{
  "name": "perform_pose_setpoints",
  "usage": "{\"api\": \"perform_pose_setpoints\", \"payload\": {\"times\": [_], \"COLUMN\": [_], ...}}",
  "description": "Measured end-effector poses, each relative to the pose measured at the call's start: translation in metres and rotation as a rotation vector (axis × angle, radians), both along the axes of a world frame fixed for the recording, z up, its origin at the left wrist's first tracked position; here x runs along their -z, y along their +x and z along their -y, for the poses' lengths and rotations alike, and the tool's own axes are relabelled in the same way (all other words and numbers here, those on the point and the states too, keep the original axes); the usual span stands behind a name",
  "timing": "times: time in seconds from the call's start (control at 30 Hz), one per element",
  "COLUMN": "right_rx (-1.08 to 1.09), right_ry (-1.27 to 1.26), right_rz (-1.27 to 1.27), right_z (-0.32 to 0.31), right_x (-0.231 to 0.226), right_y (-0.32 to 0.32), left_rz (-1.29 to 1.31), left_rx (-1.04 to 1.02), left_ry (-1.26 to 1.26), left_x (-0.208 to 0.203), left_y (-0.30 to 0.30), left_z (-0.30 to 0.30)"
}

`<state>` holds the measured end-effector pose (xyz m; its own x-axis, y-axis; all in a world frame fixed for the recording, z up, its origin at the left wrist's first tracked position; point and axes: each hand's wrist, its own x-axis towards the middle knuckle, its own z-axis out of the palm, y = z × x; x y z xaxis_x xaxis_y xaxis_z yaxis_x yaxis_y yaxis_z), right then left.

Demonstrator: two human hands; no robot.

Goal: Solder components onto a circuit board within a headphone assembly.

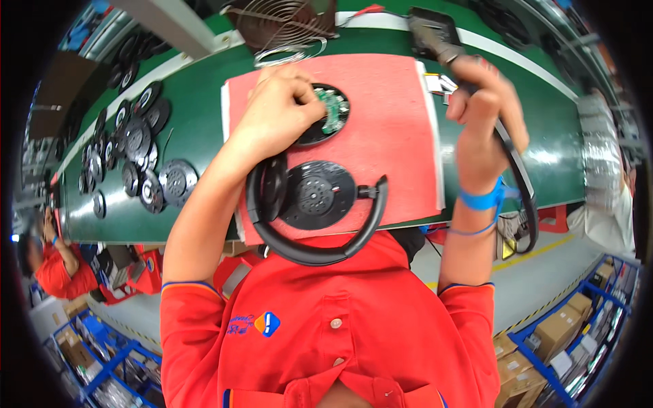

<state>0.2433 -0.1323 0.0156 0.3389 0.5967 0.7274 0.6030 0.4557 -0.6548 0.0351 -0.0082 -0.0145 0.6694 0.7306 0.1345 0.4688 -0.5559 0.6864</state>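
Observation:
My left hand (279,112) is over a round black headphone ear cup, its thumb and fingers pinched together at the edge of a green circuit board (332,111) inside. Whatever they pinch is too small to make out. Closed round the handle of a soldering iron (442,51), my right hand (486,112) is blurred and raised at the right. The iron's front end is over a black tray (435,30). A black headband (320,255) curves along the near edge of the pink mat, with a round black speaker plate (317,195) lying inside its arc.
The pink mat (391,136) lies on a green bench. Behind it stand a fan with a wire guard (279,20) and loops of silver wire (292,51). Several black discs (137,139) lie at the left. A thick black cable (520,170) hangs by my right wrist, which wears a blue strap (481,198).

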Motion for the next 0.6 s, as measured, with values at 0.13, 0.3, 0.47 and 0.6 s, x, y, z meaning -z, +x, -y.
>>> {"api": "perform_pose_setpoints", "payload": {"times": [0.13, 0.3, 0.47, 0.6], "right_rx": [0.342, 0.435, 0.371, 0.353], "right_ry": [-0.310, -0.581, -0.583, -0.586], "right_rz": [0.009, 0.478, 0.405, 0.434], "right_z": [-0.004, -0.009, -0.020, -0.010], "right_x": [-0.005, 0.035, 0.051, 0.055], "right_y": [0.086, 0.167, 0.174, 0.188], "left_rz": [-0.023, 0.044, 0.216, 0.325], "left_rx": [0.006, 0.041, 0.159, 0.129], "left_ry": [-0.058, -0.079, 0.016, -0.093], "left_x": [-0.006, -0.005, 0.005, 0.013], "left_y": [-0.004, -0.002, -0.013, -0.004], "left_z": [0.002, -0.002, -0.011, -0.016]}}
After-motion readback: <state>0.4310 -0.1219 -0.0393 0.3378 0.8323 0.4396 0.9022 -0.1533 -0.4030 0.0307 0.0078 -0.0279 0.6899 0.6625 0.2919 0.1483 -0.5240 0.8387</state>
